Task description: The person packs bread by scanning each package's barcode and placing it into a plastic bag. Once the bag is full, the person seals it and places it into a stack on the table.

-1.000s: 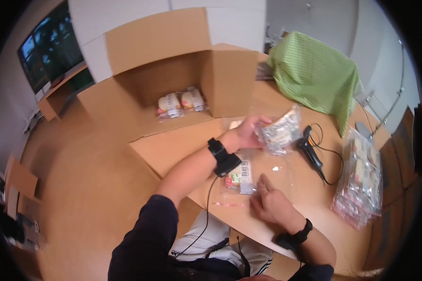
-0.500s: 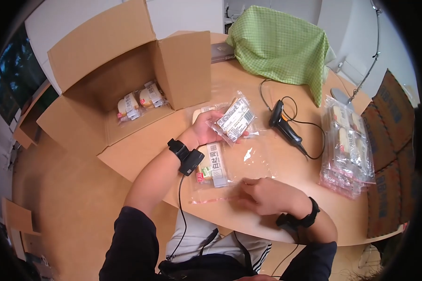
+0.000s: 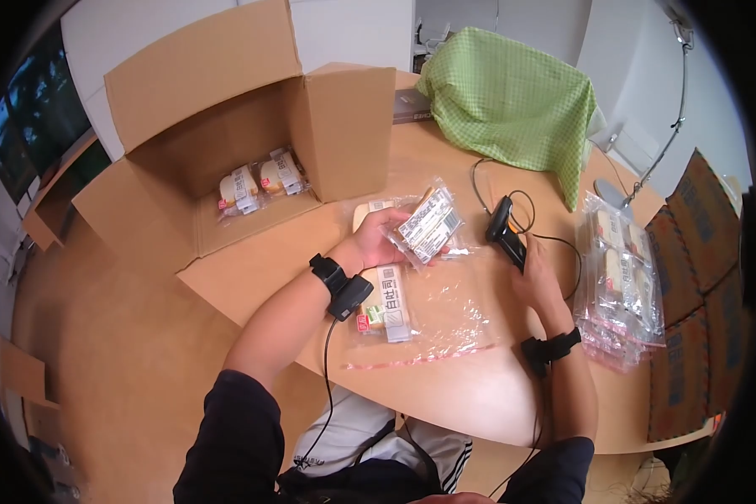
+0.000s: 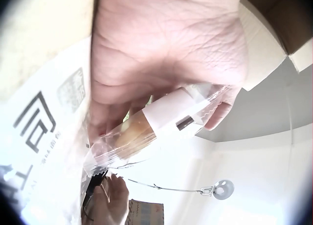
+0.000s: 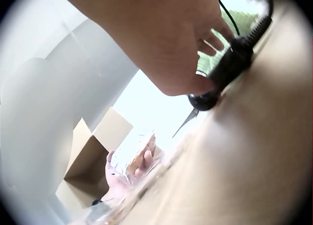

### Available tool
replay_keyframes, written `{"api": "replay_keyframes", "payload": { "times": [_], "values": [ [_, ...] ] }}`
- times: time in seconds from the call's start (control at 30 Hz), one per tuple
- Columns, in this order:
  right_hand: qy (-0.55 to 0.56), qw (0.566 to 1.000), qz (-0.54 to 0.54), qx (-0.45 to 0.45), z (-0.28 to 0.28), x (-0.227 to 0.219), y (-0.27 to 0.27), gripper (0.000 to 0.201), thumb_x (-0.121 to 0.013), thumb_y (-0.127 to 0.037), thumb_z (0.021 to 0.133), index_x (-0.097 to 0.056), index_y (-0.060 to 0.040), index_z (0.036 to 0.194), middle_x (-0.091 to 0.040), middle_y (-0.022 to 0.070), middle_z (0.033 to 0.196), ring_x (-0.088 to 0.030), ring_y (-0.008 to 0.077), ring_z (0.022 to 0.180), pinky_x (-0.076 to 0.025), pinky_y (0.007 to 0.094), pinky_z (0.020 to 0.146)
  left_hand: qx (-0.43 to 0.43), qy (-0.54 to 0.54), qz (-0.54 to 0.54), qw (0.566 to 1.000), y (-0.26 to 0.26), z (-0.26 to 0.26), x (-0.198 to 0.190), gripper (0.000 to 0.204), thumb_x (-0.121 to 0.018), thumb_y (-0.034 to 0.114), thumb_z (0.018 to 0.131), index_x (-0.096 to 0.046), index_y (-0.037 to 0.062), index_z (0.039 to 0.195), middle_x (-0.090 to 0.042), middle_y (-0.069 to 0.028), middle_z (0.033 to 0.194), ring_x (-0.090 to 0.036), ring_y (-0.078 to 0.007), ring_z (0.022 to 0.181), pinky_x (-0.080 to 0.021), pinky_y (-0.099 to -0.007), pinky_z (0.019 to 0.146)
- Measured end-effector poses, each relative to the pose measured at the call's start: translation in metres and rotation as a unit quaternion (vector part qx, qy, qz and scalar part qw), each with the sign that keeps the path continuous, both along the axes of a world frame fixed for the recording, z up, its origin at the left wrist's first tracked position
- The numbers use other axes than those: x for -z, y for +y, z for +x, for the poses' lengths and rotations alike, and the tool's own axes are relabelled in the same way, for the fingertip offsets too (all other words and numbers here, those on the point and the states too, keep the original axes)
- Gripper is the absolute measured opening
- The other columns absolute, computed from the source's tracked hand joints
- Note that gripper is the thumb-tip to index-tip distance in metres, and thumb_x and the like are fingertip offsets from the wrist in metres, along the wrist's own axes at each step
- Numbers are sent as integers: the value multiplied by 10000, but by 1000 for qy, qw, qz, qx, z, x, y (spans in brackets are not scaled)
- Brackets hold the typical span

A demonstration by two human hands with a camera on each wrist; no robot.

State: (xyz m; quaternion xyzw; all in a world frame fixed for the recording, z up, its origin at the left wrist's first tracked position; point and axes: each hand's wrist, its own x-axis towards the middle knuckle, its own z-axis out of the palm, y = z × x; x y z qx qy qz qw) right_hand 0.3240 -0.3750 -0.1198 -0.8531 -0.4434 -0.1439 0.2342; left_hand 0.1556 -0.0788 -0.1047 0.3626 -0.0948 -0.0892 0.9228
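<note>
My left hand [image 3: 376,239] holds a clear-wrapped bread pack [image 3: 430,225] with its barcode label facing up; in the left wrist view the fingers [image 4: 110,118] lie behind the wrapper [image 4: 164,110]. By the black barcode scanner [image 3: 504,228], my right hand [image 3: 539,277] reaches along the handle. The right wrist view has its thumb at the scanner [image 5: 230,66], with the other fingers [image 5: 208,46] spread beside it, not visibly closed round it. Below my left hand, a bread pack with a printed white label [image 3: 390,304] lies on a large clear bag [image 3: 449,315].
An open cardboard box [image 3: 349,139] with two bread packs [image 3: 239,189] stands at the left. Bagged bread packs [image 3: 617,269] lie at the right, near brown cardboard [image 3: 689,336]. A green checked cloth [image 3: 512,109] drapes at the back; the scanner's cable [image 3: 578,260] loops on the table.
My right hand has moved from beside the clear bag, rightward and away from me, to the scanner. My left hand still holds the bread pack, its label turned up since the earliest frame.
</note>
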Motion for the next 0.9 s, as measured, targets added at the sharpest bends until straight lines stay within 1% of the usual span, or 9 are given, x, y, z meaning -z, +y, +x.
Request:
{"api": "replay_keyframes", "payload": {
  "times": [0.1, 0.47, 0.53, 0.57, 0.63, 0.67, 0.7, 0.8, 0.9],
  "values": [
    [47, 999, -7, -2, 7, 7, -1, 658, -545, 51, 757, -331, 153, 1371, -460, 358, 1324, -440, 464, 1269, -363, 454, 1094, 6, -11, 11, 1000, 0, -1, -2, 678, -452, 324, 887, -344, -9, 1467, -453, -283, 1412, -497, -479, 1250, -416, -585, 1036],
    [188, 981, -8, 39, -2, -20, -2, 692, -590, 55, 798, -340, 31, 1442, -509, 284, 1283, -515, 397, 1205, -405, 416, 1038, 0, -15, 3, 1000, -1, -1, 0, 714, -471, 323, 853, -325, 44, 1493, -438, -266, 1436, -486, -484, 1264, -387, -589, 1061],
    [277, 953, 109, -59, -9, -33, -2, 725, -610, 53, 781, -342, 0, 1453, -553, 198, 1169, -566, 307, 1097, -458, 375, 952, 1, -19, 2, 1000, -1, -1, 0, 717, -473, 324, 851, -320, 54, 1497, -440, -266, 1435, -485, -486, 1264, -390, -585, 1060],
    [277, 953, 109, -58, -13, -42, -2, 725, -610, 53, 781, -342, 0, 1453, -553, 198, 1169, -566, 307, 1097, -458, 375, 952, 1, -22, 2, 1000, -1, 0, 0, 719, -474, 324, 850, -316, 64, 1501, -441, -266, 1433, -484, -488, 1263, -394, -581, 1058],
    [369, 906, 173, -115, -26, -61, 0, 736, -629, 58, 750, -362, -8, 1432, -538, 110, 1061, -557, 196, 970, -489, 320, 815, 3, -18, -4, 1000, -2, 0, 0, 723, -477, 323, 848, -312, 71, 1504, -440, -266, 1433, -483, -490, 1263, -396, -578, 1056],
    [406, 883, 196, -128, -36, -71, 0, 569, -620, 95, 739, -485, -42, 1275, -544, 61, 967, -578, 168, 848, -498, 296, 733, 5, -14, -11, 1000, -2, -1, -1, 726, -479, 322, 845, -308, 77, 1507, -439, -266, 1433, -481, -492, 1262, -399, -575, 1055],
    [407, 883, 197, -126, -37, -74, -1, 569, -620, 95, 739, -485, -42, 1275, -544, 61, 967, -578, 168, 848, -498, 296, 733, 6, -13, -11, 1000, -1, 0, 1, 726, -479, 322, 845, -308, 77, 1507, -439, -266, 1433, -481, -492, 1262, -399, -575, 1055],
    [457, 864, 175, -122, -50, -83, -2, 212, -662, 30, 766, -532, -43, 918, -515, -5, 748, -519, 87, 612, -403, 241, 516, 7, -7, 15, 1000, 2, 3, 5, 792, -526, 376, 830, -255, 143, 1536, -386, -249, 1481, -426, -543, 1286, -375, -628, 1043],
    [430, 891, 112, -94, -66, -91, -1, 283, -664, -22, 798, -550, -28, 1056, -487, -29, 780, -465, 82, 654, -418, 256, 603, 9, -10, 14, 1000, 0, 1, 2, 800, -532, 379, 824, -254, 144, 1537, -389, -250, 1479, -427, -539, 1287, -378, -619, 1043]
  ]
}}
